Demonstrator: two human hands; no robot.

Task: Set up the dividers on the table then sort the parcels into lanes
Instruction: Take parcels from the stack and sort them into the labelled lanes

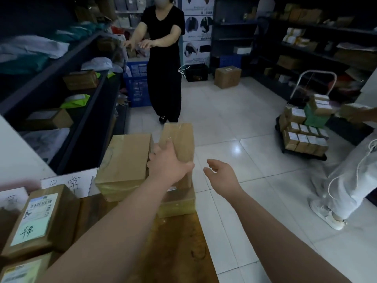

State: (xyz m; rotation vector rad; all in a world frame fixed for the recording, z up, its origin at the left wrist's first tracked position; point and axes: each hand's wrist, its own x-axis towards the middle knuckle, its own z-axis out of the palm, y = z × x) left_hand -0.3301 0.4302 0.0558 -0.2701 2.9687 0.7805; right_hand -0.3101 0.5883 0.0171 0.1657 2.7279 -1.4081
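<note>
My left hand (168, 161) grips a tall brown cardboard parcel (179, 137) standing upright at the far end of the wooden table (175, 248). It rests on a flat taped parcel (179, 203). Beside it on the left sits a larger brown parcel (124, 164). My right hand (221, 173) hovers open over the floor, just right of the upright parcel, apart from it. A white paper divider (67, 185) with handwritten characters stands behind the parcels at the left. A labelled parcel (38, 219) lies at the near left.
A person in black (163, 58) stands ahead by a blue crate (136, 84). Dark shelves line the left and right walls. A trolley stacked with small boxes (304, 131) stands at the right, beside a person in light trousers (350, 176). One box (227, 77) sits on the tiled floor.
</note>
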